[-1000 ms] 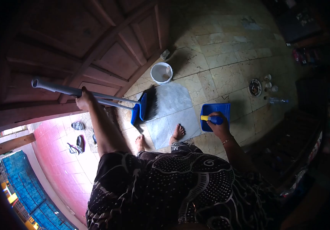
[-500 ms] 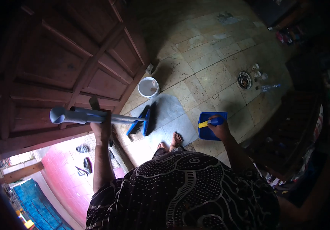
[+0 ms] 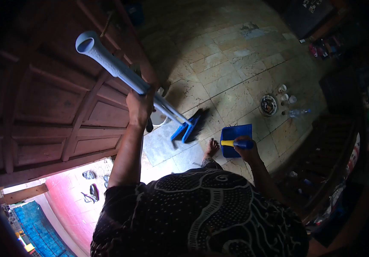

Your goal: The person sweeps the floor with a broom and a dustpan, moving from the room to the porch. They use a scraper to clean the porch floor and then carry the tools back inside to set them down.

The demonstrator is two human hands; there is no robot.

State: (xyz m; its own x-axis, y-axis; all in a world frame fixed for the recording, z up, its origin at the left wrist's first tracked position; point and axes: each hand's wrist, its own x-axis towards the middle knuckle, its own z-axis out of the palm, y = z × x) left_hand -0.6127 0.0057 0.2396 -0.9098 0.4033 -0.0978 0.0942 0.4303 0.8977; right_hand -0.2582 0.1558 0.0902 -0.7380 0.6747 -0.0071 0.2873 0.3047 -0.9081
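My left hand (image 3: 141,105) is closed round the grey-blue handles (image 3: 122,70) of long-handled tools at the left. Their blue heads (image 3: 185,129) hang over the pale floor tiles, with dark bristles on the far side. My right hand (image 3: 248,153) is wrapped round the blue and yellow handle (image 3: 232,144) of a small tool. Under that handle lies a blue dustpan (image 3: 240,131), right of my bare foot (image 3: 211,148). Whether the handle belongs to the dustpan, I cannot tell.
A wooden door (image 3: 60,94) fills the left, with a white bucket (image 3: 159,118) beside it, partly hidden. A plate (image 3: 268,105), small cups (image 3: 285,97) and a clear bottle (image 3: 299,112) are on the tiles. Sandals (image 3: 92,192) lie outside; dark slatted furniture (image 3: 321,158) stands at right.
My left hand and the long handles have moved up and right, and the blue heads have moved right. My right hand is slightly lower. One foot is forward; the other is hidden.
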